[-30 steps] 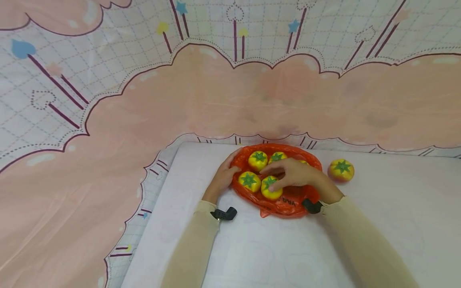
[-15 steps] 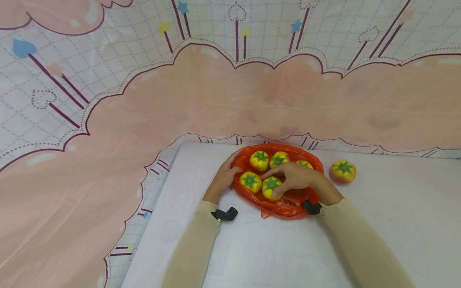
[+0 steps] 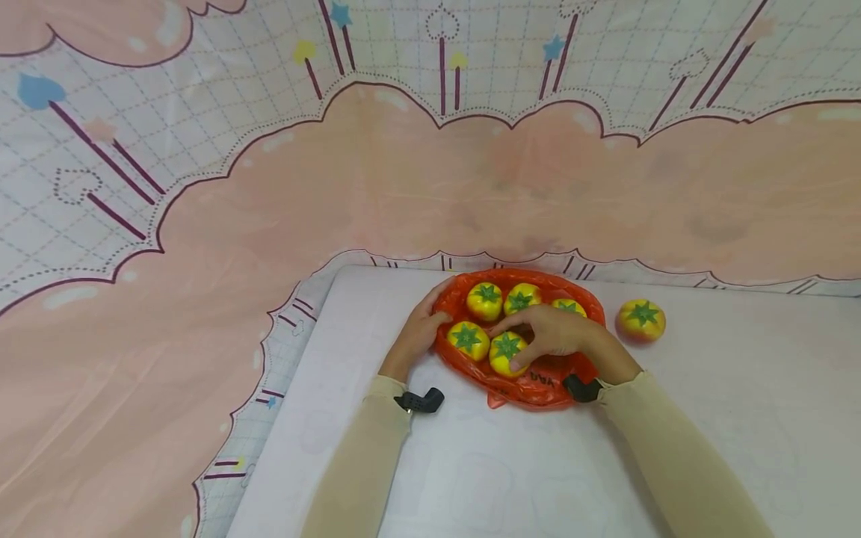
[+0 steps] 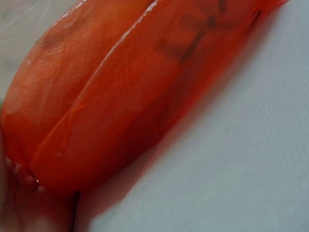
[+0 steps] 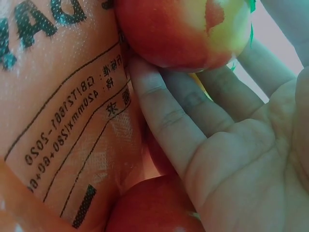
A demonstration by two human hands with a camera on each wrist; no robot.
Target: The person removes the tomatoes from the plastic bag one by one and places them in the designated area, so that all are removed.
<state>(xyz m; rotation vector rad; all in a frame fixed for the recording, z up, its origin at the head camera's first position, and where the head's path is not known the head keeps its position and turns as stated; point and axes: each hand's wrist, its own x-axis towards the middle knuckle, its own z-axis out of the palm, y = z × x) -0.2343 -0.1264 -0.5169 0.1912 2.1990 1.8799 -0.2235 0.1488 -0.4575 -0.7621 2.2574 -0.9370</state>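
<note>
A red plastic bag (image 3: 464,368) lies with its mouth spread wide, holding several yellow-red tomatoes (image 3: 484,301) with green star-shaped tops. My left hand (image 3: 418,329) grips the bag's left rim, its thumb over the edge; in the left wrist view the bag's red wall (image 4: 106,116) hides most of that hand. Inside the bag, my right hand (image 3: 554,329) holds the front tomato (image 3: 506,354) between thumb and fingers. In the right wrist view its fingers (image 5: 169,113) reach under a tomato (image 5: 178,34), beside the printed bag wall.
One loose tomato (image 3: 640,321) stands on the white table (image 3: 511,463) to the right of the bag. Another tomato (image 5: 154,205) sits below my right hand in the bag. A patterned cloth (image 3: 437,187) rises behind the table's back edge.
My right hand has sunk slightly onto the front tomato, leaving the tomatoes at the back right more visible. The left hand stays on the rim.
</note>
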